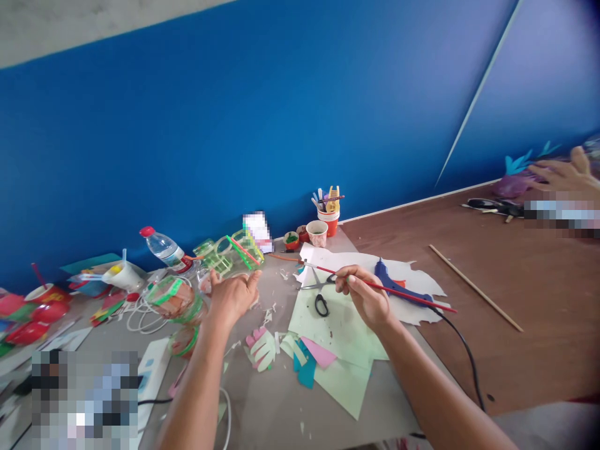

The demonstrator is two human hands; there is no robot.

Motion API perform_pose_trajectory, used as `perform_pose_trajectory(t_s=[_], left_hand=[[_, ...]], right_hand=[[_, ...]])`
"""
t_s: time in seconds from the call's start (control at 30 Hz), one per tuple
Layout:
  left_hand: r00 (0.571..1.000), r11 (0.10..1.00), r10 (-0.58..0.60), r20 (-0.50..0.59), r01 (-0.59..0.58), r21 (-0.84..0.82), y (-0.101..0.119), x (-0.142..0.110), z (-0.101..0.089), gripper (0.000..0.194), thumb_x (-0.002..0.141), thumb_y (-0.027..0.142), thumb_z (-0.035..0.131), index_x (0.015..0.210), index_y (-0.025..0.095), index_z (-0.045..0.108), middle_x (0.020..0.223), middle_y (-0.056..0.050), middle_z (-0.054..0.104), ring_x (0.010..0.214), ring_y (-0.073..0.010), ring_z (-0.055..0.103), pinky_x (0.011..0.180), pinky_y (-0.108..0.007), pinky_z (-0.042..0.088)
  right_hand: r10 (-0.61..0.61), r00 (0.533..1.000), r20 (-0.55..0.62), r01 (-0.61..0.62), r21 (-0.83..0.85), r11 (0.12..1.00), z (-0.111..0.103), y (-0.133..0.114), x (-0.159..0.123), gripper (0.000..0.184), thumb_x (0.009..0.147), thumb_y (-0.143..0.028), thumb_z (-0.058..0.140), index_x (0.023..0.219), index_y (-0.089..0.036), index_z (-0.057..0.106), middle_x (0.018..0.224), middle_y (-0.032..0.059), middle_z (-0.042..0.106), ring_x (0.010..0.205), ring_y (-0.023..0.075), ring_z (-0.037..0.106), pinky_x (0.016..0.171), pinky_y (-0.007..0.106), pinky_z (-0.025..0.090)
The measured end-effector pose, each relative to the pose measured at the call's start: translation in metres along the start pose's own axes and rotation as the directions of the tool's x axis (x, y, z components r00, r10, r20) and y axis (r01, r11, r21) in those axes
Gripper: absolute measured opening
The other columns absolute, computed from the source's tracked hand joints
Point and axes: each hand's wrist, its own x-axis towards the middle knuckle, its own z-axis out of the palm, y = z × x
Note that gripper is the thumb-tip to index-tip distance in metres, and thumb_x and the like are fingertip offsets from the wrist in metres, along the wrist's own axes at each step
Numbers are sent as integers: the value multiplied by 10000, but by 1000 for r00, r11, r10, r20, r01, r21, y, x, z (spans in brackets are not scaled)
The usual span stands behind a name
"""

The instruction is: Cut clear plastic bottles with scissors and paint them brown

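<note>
My left hand (232,297) holds up a clear plastic piece (229,253) with green and red strips on it, the fingers curled round its lower end. My right hand (365,297) pinches a thin red paintbrush (398,292) that points left toward the plastic piece, its tip near scissors (320,294) lying on pale green paper (344,340). A blue glue gun (396,284) lies just behind my right hand on white paper.
A water bottle (164,248), cut plastic rings (175,300), red cups and coloured scraps crowd the left. Cups with brushes (328,215) stand by the blue wall. A wooden stick (475,287) lies on the brown board. Another person's hand (565,175) rests at far right.
</note>
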Motion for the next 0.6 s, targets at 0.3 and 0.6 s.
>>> perform_pose_trajectory(t_s=[0.3,0.6], left_hand=[[994,995,-82,75,87,-58,-8,4,5,767,914,561,56,906,185,724,957,-166,743,1156,-345,580,1123,-579,31],[991,961,-96,90,116,-252,-16,9,14,749,898,584,100,846,185,732,952,-181,741,1224,-387,515,1105,-625,8]], right_hand=[[5,1000,-1,-5,10,1000,1,-1,0,202,787,-362,646,860,-180,693,658,36,659,615,157,559,574,285,355],[15,1000,-19,-15,-11,1000,2,-4,0,214,771,-375,643,840,-178,688,632,36,650,596,166,540,568,297,351]])
